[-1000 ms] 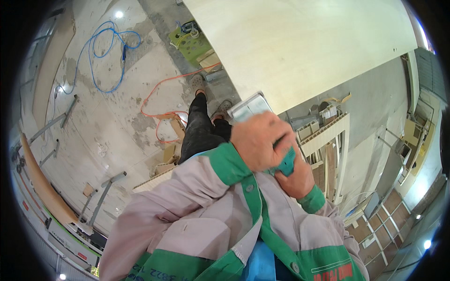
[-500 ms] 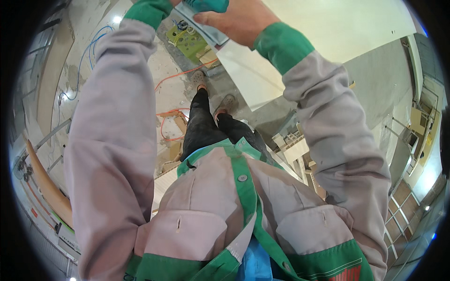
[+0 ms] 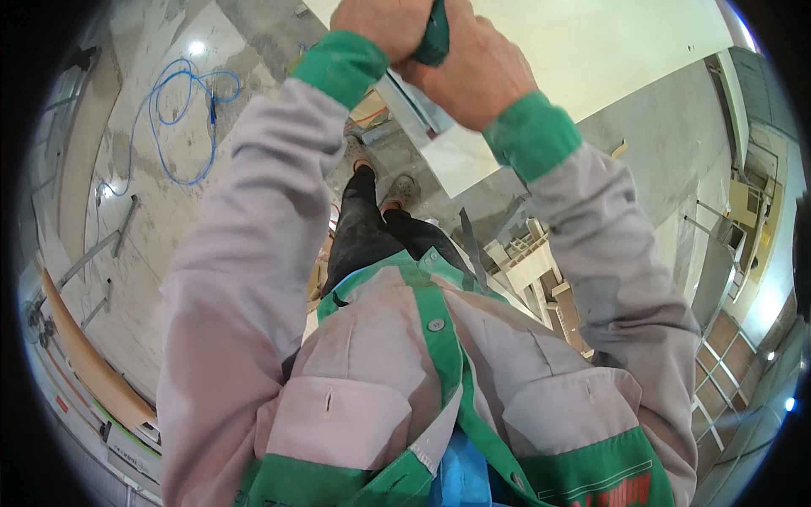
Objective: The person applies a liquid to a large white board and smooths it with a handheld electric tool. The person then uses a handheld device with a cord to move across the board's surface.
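Observation:
Close together at the top edge, my left hand (image 3: 380,24) and my right hand (image 3: 477,72) are closed around a dark teal-green object (image 3: 435,38) that resembles a tool's handle. Most of that object is hidden by my fingers or lies beyond the edge, so its kind is unclear. Below the right hand, a grey-blue flat-edged strip (image 3: 410,100) runs along the near corner of a large cream-white board (image 3: 608,51). Whether the strip belongs to the held object cannot be made out.
A coiled blue hose (image 3: 156,127) lies on the stained floor to the left. Wooden offcuts (image 3: 532,258) are stacked beside my legs. Metal-framed racks (image 3: 731,241) stand at the right, and a long curved wooden panel (image 3: 93,355) at the left.
My left hand has moved right and down, up against my right hand. The right hand has come slightly lower and to the right. My left sleeve now covers the green perforated piece on the floor.

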`<state>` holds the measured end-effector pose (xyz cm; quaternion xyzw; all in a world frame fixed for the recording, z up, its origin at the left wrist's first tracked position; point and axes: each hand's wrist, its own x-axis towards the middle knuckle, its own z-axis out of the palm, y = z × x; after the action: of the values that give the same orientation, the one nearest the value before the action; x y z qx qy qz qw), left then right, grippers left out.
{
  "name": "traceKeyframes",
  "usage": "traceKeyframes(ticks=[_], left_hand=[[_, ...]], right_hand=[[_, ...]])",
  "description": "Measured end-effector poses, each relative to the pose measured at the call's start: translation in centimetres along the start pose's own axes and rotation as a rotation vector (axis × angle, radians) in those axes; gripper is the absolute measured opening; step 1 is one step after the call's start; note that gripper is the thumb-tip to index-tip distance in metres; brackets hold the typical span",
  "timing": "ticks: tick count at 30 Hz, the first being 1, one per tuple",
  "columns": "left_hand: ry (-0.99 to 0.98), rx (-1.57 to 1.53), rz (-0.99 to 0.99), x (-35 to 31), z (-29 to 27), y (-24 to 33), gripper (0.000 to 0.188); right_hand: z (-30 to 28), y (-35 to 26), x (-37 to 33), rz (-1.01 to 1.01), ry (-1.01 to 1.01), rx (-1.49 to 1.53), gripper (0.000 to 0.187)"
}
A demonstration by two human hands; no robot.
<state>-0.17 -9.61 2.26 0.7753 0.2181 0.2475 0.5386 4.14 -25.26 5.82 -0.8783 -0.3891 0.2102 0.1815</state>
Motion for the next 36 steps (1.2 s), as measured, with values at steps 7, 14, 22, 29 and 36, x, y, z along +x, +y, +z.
traceKeyframes(ticks=[7, 14, 22, 29, 36], left_hand=[[-0.062, -0.117, -0.088, -11.6, -0.3, -0.2, 0.033], [0.411, -0.339, -0.337, -0.3, -9.7, -8.9, 0.043], [0.328, 0.429, 0.051, 8.2, -9.2, -10.0, 0.117], [0.144, 0.41, 0.07, 12.8, -6.4, -12.1, 0.131], [-0.061, 0.356, -0.061, 16.0, -5.4, -14.0, 0.11]], right_hand=[[1.7, -2.6, -7.8, 0.052, -0.076, 0.167, 0.106], [-0.1, -1.5, 3.6, 0.027, 0.089, 0.088, 0.088], [1.8, -1.2, -11.8, 0.062, -0.183, 0.085, 0.102], [-1.1, 9.5, -17.1, 0.274, 0.31, 0.111, 0.103], [-2.3, 13.0, -22.7, 0.852, 0.65, 0.393, 0.1]])
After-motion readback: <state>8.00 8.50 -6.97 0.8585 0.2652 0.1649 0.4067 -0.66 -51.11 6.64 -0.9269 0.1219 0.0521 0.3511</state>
